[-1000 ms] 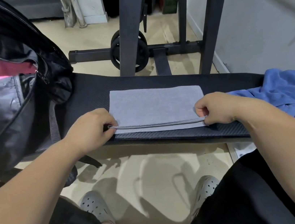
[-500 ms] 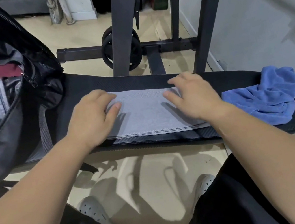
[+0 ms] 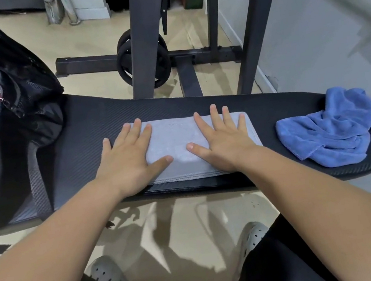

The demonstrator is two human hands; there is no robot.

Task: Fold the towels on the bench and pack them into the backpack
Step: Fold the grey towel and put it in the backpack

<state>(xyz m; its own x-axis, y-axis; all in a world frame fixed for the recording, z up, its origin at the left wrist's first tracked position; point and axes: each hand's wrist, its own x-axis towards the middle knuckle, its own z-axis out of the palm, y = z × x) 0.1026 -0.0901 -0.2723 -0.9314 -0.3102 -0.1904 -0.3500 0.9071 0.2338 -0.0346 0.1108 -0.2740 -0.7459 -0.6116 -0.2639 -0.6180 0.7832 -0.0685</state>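
- Nearest the camera, two grey clogs (image 3: 255, 235) stood on the pale floor just short of the bench. The person was squared up to its long side, both forearms reaching forward over the edge.
- The left hand (image 3: 127, 160) lay flat and open, palm down on the left end of the grey towel (image 3: 177, 139). Its fingers were straight and spread, the outer ones spilling onto the bench pad, and it gripped nothing.
- The right hand (image 3: 226, 144) lay the same way on the towel's right end, open with fingers fanned and the thumb pointing inward toward the other thumb. Judging by this pose, the two palms were pressing the fold flat so the layers would keep their crease.
- The grey towel sat as a neat rectangle at the near edge of the bench (image 3: 282, 107), roughly mid-length. Its stitched hems were stacked along the side closest to the person, which suggests at least one fold was in place.
- To the right on the same pad, well apart from the grey one, the blue towel (image 3: 328, 129) lay crumpled and unfolded. It was probably waiting its turn, within easy reach of the right hand.
- At the left end the black backpack (image 3: 40, 117) stood with its zip open and something dark red showing inside. Its mouth faced the work area, which should make loading a short sideways move.
- Beyond the bench, a dark rack frame (image 3: 144, 39) rose from the floor, with a weight plate (image 3: 123, 61) low behind one upright.
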